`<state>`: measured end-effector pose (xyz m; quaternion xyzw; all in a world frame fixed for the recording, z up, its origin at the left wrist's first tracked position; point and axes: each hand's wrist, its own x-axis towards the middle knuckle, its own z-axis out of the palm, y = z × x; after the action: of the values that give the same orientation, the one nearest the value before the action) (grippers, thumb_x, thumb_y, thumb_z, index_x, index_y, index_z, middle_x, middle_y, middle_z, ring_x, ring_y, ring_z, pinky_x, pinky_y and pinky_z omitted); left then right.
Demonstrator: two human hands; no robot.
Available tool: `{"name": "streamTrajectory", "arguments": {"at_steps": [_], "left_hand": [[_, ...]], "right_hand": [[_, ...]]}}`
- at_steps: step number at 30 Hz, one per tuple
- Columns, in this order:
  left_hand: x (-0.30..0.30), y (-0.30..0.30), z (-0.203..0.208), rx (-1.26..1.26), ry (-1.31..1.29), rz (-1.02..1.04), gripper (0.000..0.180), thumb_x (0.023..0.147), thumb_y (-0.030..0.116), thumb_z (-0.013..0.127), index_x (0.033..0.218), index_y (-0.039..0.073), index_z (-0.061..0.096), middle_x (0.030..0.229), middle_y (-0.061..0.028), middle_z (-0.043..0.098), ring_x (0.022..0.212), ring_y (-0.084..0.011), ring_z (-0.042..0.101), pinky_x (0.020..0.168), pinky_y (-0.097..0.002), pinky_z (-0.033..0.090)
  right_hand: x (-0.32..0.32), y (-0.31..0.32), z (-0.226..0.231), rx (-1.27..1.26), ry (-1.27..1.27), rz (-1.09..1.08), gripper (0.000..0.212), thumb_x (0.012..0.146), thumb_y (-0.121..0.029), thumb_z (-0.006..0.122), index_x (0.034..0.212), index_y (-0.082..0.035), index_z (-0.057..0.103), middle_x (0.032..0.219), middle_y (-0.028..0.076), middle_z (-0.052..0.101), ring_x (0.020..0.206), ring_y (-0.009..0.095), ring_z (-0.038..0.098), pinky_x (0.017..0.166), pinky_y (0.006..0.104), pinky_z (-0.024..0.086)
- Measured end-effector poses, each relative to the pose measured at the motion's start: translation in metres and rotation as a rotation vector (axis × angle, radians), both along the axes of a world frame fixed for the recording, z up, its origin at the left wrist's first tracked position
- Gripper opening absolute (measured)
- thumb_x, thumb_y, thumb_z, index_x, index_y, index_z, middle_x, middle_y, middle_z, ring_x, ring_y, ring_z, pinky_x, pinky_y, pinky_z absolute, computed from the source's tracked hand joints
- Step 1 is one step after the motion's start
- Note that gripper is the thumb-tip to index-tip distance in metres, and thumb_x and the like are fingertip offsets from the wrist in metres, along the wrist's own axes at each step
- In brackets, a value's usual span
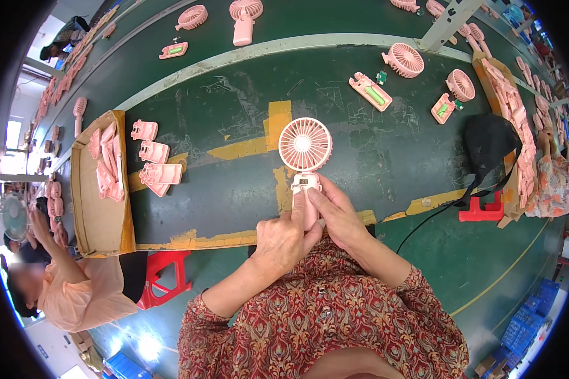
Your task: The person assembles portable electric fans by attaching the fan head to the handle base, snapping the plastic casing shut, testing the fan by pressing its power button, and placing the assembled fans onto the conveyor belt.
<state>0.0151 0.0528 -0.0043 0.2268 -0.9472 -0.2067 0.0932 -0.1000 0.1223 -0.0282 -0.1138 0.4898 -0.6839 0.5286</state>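
Observation:
A pink handheld fan (305,144) is upright in front of me, its round grille above the table's near edge and a small dark display on its handle. My right hand (342,218) is closed around the handle from the right, its thumb lying on the front. From the left, my left hand (279,241) is on the same handle, fingertips pressed against its front below the display. The back of the handle and the fingers behind it are hidden. Several pink handle shells (160,175) lie to the left on the green table (224,199).
A cardboard box (101,228) with pink parts stands at left, another carton (511,159) at right beside a black bag (492,140). Opened fans with green batteries (374,95) lie at far right. A person (85,287) sits at left near a red stool (164,278).

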Motion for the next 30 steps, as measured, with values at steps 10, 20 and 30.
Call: {"name": "streamTrajectory", "arguments": {"at_steps": [10, 20, 30], "left_hand": [[0.004, -0.024, -0.016, 1.550, 0.153, 0.150, 0.042, 0.094, 0.034, 0.052, 0.113, -0.003, 0.050, 0.081, -0.0072, 0.063, 0.073, -0.0161, 0.063, 0.068, -0.0289, 0.053], [0.000, -0.011, -0.003, 1.216, 0.089, 0.050, 0.031, 0.093, 0.030, 0.053, 0.102, 0.000, 0.052, 0.077, -0.0037, 0.061, 0.065, -0.0126, 0.059, 0.059, -0.0262, 0.049], [0.001, -0.001, 0.005, 0.615, 0.234, -0.030, 0.043, 0.079, 0.020, 0.064, 0.102, -0.014, 0.049, 0.063, -0.0211, 0.060, 0.057, -0.0374, 0.063, 0.052, -0.0420, 0.051]], "right_hand": [[-0.010, 0.005, -0.001, -0.162, -0.126, 0.017, 0.043, 0.096, -0.018, 0.045, 0.133, 0.002, 0.036, 0.131, 0.014, 0.047, 0.118, 0.021, 0.048, 0.101, 0.0346, 0.038], [-0.012, 0.014, 0.020, -0.165, -0.067, 0.067, 0.053, 0.089, -0.016, 0.060, 0.132, 0.002, 0.036, 0.126, 0.017, 0.051, 0.115, 0.025, 0.052, 0.098, 0.0392, 0.043], [-0.006, 0.023, 0.028, -0.192, -0.107, 0.021, 0.047, 0.085, -0.012, 0.064, 0.125, 0.002, 0.043, 0.116, 0.016, 0.057, 0.108, 0.024, 0.057, 0.094, 0.0373, 0.045]]}}
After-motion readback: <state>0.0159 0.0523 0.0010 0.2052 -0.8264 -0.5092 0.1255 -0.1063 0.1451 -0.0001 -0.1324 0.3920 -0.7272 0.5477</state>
